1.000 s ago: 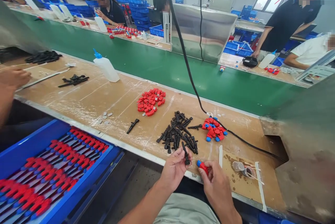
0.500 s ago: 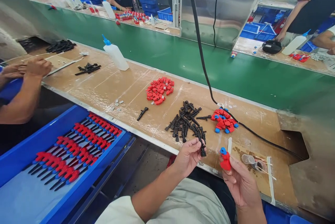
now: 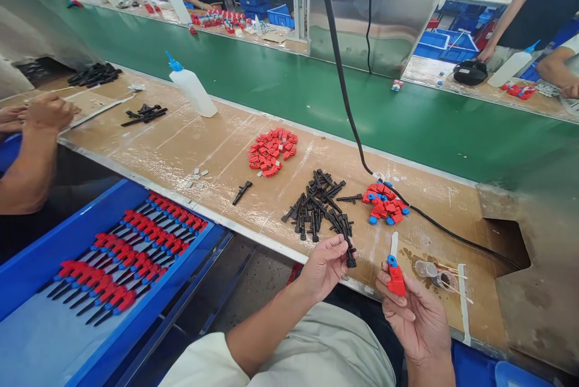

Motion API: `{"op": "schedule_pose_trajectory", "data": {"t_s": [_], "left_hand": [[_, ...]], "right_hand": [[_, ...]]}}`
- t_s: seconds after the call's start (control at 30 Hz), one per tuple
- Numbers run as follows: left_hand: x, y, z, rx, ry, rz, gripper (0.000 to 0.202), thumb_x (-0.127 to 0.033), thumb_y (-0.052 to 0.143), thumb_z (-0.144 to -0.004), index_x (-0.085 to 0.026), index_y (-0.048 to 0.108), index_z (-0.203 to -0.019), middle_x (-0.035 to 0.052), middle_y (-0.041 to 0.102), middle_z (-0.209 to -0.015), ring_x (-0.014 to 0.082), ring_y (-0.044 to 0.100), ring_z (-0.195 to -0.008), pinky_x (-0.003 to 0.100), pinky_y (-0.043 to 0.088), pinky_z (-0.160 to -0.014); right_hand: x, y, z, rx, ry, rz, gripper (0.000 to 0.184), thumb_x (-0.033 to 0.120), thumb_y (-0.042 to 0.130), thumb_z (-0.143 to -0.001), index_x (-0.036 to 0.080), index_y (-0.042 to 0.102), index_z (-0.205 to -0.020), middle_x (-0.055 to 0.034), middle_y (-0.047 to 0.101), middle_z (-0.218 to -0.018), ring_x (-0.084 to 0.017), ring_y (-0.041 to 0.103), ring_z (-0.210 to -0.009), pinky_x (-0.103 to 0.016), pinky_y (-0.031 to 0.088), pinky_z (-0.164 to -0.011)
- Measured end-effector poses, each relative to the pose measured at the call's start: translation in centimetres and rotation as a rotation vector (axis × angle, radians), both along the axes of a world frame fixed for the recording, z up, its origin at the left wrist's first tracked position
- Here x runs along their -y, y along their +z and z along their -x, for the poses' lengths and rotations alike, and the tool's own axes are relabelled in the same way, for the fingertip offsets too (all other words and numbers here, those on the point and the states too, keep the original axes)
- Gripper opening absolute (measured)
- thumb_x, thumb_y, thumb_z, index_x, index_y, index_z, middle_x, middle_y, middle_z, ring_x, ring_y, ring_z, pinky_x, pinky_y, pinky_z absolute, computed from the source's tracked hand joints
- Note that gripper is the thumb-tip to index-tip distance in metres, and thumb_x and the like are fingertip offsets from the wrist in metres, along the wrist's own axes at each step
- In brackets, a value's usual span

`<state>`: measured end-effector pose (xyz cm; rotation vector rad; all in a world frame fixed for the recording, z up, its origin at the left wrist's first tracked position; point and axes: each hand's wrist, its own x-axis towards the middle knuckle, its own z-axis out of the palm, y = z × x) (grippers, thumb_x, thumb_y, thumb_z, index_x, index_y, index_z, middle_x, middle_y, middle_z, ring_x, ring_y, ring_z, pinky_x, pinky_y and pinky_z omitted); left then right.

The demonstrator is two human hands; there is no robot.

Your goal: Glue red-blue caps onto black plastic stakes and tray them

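My left hand [image 3: 326, 266] pinches a black plastic rod-shaped part [image 3: 350, 253] with a blocky end, close to the table's front edge. Between the thumb and fingers of my right hand [image 3: 416, 308] is a red plastic piece [image 3: 396, 281] with a blue ringed tip pointing up. The two held parts are apart. Just beyond my left hand lies a pile of black rod parts [image 3: 316, 203]. A heap of red pieces with blue tips [image 3: 385, 201] sits behind my right hand. Another cluster of plain red pieces [image 3: 272, 151] lies farther back.
At lower left, a blue bin [image 3: 27, 278] holds rows of joined red, blue and black parts. A white bottle [image 3: 193, 91] stands by the green belt [image 3: 271, 91]. Small cups [image 3: 426, 268] with sticks are at right. A black cable [image 3: 348, 97] hangs over the table. A co-worker's hands [image 3: 47, 113] are at left.
The red piece in my right hand has turned, so more of its blocky face and blue ring shows. My left hand keeps its black part. The view has shifted slightly.
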<state>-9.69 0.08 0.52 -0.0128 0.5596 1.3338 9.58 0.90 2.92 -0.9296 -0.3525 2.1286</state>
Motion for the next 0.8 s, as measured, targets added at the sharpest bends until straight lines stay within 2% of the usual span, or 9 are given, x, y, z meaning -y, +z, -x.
{"op": "schedule_pose_trajectory", "data": {"t_s": [0.33,0.43,0.63,0.8], "left_hand": [[0.0,-0.3,1.4,0.003,0.079,0.068,0.025,-0.014,0.089,-0.069,-0.009,0.070,-0.084,0.0015,0.068,-0.078,0.0099,0.068,-0.069,0.014,0.051,-0.056],[0.0,-0.4,1.5,0.014,0.081,0.072,0.027,-0.015,0.091,-0.067,-0.009,0.070,-0.084,0.0012,0.067,-0.077,0.0098,0.068,-0.069,0.014,0.052,-0.058],[-0.1,-1.0,1.5,-0.007,0.087,0.095,0.021,-0.012,0.087,-0.071,-0.010,0.070,-0.084,0.0018,0.068,-0.078,0.0102,0.068,-0.069,0.015,0.053,-0.059],[0.0,-1.0,1.6,-0.006,0.074,0.097,0.023,-0.013,0.087,-0.070,-0.012,0.070,-0.085,0.0010,0.068,-0.078,0.0102,0.068,-0.069,0.015,0.053,-0.057]], "right_hand": [[0.8,1.1,-0.9,0.207,-0.070,-0.084,0.029,0.032,0.086,-0.073,0.015,0.076,-0.094,-0.0048,0.059,-0.081,-0.007,0.039,-0.054,-0.012,0.042,-0.036],[1.1,1.3,-1.1,0.217,-0.067,-0.079,0.030,0.033,0.086,-0.073,0.015,0.076,-0.095,-0.0038,0.057,-0.078,-0.007,0.040,-0.053,-0.012,0.041,-0.038],[1.6,1.0,-1.1,0.221,-0.088,-0.027,0.036,0.032,0.090,-0.070,0.015,0.078,-0.100,-0.0082,0.064,-0.090,-0.005,0.042,-0.054,-0.013,0.042,-0.040],[1.7,1.1,-0.7,0.171,-0.065,-0.040,0.035,0.031,0.088,-0.073,0.013,0.079,-0.101,-0.0075,0.063,-0.086,-0.004,0.039,-0.053,-0.013,0.042,-0.042]]}}
